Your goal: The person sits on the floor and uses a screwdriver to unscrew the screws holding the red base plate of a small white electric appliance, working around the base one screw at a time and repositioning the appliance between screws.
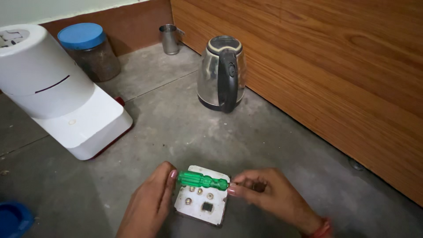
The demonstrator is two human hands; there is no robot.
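A green-handled screwdriver (202, 180) lies crosswise over a white square electrical plate (202, 195) on the grey floor. My left hand (147, 202) touches the butt of the green handle with its thumb and rests against the plate's left edge. My right hand (272, 197) pinches the handle's other end, where the shaft starts. The plate shows several brass terminals and a small dark square opening.
A steel electric kettle (221, 74) with a black handle stands by a wooden panel (335, 70). A white appliance (57, 90) lies at left, a blue-lidded jar (89, 50) and a steel cup (169, 39) behind. A blue object (13, 218) sits at the bottom left corner.
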